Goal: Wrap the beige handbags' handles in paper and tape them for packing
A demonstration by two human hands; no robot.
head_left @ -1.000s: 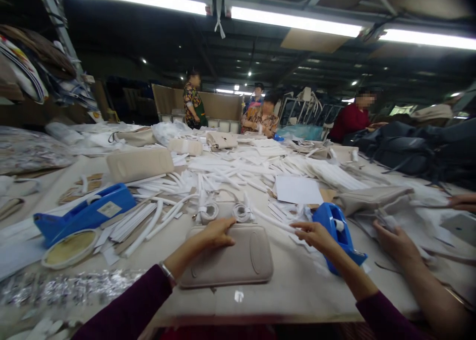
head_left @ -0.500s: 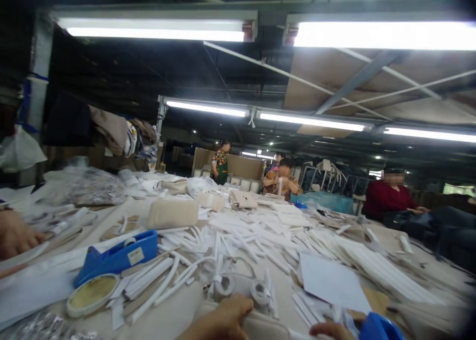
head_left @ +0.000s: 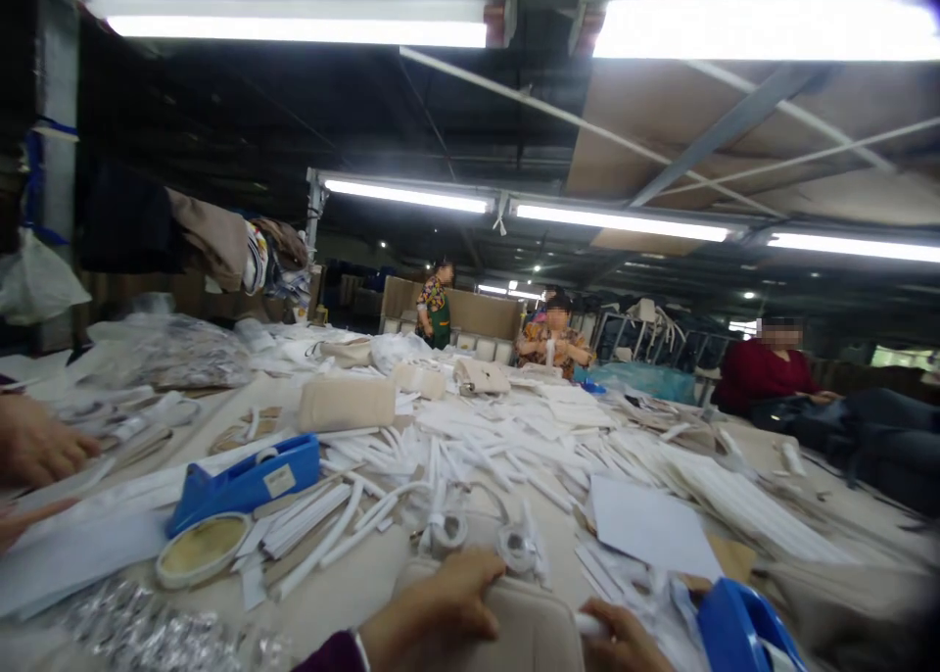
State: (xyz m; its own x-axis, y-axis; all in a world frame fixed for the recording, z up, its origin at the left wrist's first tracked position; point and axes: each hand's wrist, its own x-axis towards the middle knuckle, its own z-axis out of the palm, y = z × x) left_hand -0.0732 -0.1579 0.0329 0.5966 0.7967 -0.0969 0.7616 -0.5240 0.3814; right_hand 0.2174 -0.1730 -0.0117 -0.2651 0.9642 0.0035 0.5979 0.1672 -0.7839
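Note:
A beige handbag lies at the bottom middle, its lower part cut off by the frame. My left hand grips it across the top, thumb and fingers bent on its surface. At the bag's right side, the fingers of my right hand close around a white tube-like piece, most of which is hidden. Just beyond the bag lie two clear-wrapped strap rolls, with a thin beige handle arching behind.
Blue tape dispensers stand left and right. Near the left one are a round yellow-topped dish and shiny wrapped hardware. White strips and paper cover the table. A co-worker's hand is at the left edge; other people sit or stand beyond.
The view has tilted down slightly, so more of the bag and my hands shows. My right hand has come nearer the bag's side, and the white piece now shows in its fingers.

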